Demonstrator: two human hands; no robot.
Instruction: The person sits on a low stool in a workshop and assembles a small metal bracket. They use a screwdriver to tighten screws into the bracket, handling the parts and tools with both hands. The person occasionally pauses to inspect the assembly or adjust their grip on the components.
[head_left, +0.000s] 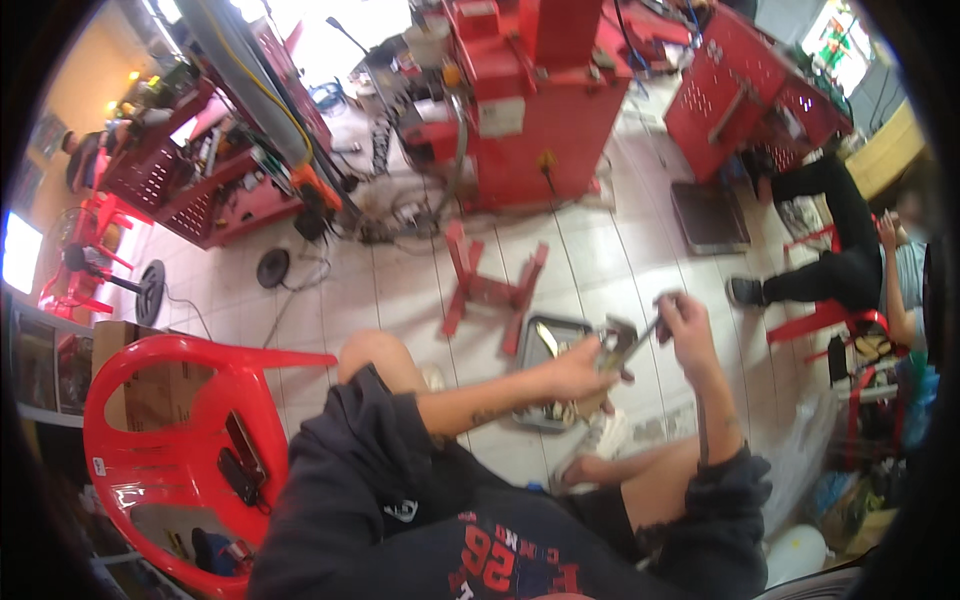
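My left hand (583, 370) is closed around a greyish metal part (618, 340), whose exact kind I cannot make out. It is held over a dark grey tray (571, 325) on the floor, where several loose metal pieces lie partly hidden by my arm. My right hand (686, 328) pinches a thin dark tool (645, 334) that slants toward the metal part. Whether its tip touches the part is too blurred to tell.
Ahead on the tiles stands a low red metal stand (487, 290), with a big red machine (545, 135) behind it. A red plastic chair (130, 375) is at my left. A seated person (835, 235) is at the right, near a flat dark pan (708, 218).
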